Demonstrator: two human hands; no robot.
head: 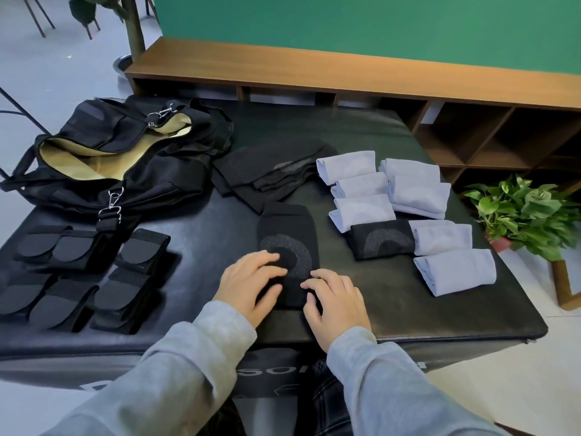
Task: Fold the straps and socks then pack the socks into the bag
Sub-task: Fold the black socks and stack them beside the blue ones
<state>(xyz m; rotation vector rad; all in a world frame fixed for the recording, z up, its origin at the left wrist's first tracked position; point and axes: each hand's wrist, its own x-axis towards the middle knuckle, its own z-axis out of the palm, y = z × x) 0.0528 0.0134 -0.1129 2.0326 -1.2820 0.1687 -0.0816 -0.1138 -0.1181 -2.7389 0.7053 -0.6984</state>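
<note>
I am observing both hands, left hand [251, 283] and right hand [336, 302], pressing with spread fingers on the black sock [287, 243], lying right of the bag [125, 162].

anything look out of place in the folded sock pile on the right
One thing: a folded black sock sits in among the light blue folded socks, wedged between two of them, while the other black socks lie unfolded in a separate heap near the bag. Nothing looks spilled or damaged.
</note>
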